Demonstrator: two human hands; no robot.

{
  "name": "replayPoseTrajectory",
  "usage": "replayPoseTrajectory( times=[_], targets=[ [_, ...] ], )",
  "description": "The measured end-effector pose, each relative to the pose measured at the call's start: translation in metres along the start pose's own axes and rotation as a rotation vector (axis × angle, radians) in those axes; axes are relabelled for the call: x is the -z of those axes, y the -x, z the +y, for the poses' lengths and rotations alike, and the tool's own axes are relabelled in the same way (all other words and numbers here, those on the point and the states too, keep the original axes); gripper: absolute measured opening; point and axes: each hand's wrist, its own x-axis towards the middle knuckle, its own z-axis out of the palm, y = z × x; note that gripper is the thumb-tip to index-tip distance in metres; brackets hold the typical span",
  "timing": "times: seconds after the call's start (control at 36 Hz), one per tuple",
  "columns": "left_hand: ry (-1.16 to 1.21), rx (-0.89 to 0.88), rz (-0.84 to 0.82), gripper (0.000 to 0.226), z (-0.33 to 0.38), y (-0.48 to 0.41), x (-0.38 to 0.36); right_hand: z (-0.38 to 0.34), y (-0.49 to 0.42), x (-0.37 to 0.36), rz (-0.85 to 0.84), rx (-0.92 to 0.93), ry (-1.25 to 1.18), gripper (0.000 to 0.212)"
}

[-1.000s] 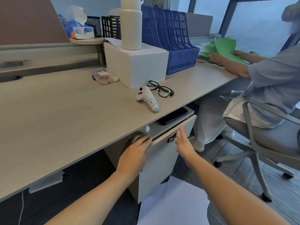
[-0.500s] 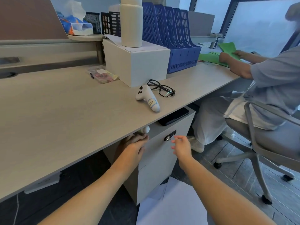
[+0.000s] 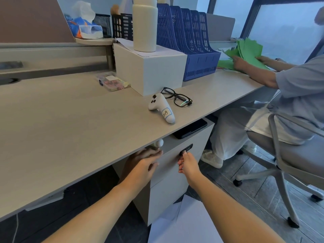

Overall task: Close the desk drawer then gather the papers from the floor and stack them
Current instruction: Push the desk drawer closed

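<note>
Two bare hands reach under the desk [image 3: 73, 123] edge to the white drawer cabinet [image 3: 168, 183]. The top drawer [image 3: 171, 157] sits flush with the cabinet front, shut. The left hand [image 3: 145, 163] lies with its fingers spread flat against the drawer's upper left corner, just below a small white knob-like piece [image 3: 159, 142] at the desk edge; it grips nothing. The right hand [image 3: 188, 165] is at the drawer front just under the black combination lock [image 3: 186, 148], fingers curled loosely, and one fingertip seems to touch the lock; whether it pinches anything I cannot tell. White papers [image 3: 185, 223] lie spread on the dark floor at the foot of the cabinet, between the two forearms, some overlapping.

On the desk near its front edge rest a white handheld controller [image 3: 161, 107] labelled 019 and black-framed glasses [image 3: 177, 97], just beside each other. A black phone [image 3: 190, 128] lies on the cabinet top, partly under the desk. Behind them stands a white box [image 3: 150, 69] with a cream bottle [image 3: 144, 25] on it, next to blue file racks [image 3: 189, 41]. To the right a seated person [image 3: 287, 95] on a grey office chair [image 3: 287, 158] handles green sheets [image 3: 245, 51]
</note>
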Motion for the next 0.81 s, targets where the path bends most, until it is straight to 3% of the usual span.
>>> replayPoseTrajectory(
  times=[0.19, 0.56, 0.81],
  targets=[
    [-0.004, -0.024, -0.013, 0.04, -0.003, -0.001, 0.001, 0.005, -0.002, -0.004, 0.059, 0.105, 0.086, 0.031],
    [-0.001, -0.021, -0.027, 0.04, -0.005, -0.002, 0.001, -0.007, -0.004, 0.037, 0.008, 0.42, 0.977, 0.015],
    [0.012, -0.008, -0.031, 0.041, -0.004, -0.002, 0.0, -0.009, -0.006, 0.039, 0.126, 0.542, 1.212, 0.021]
  ],
)
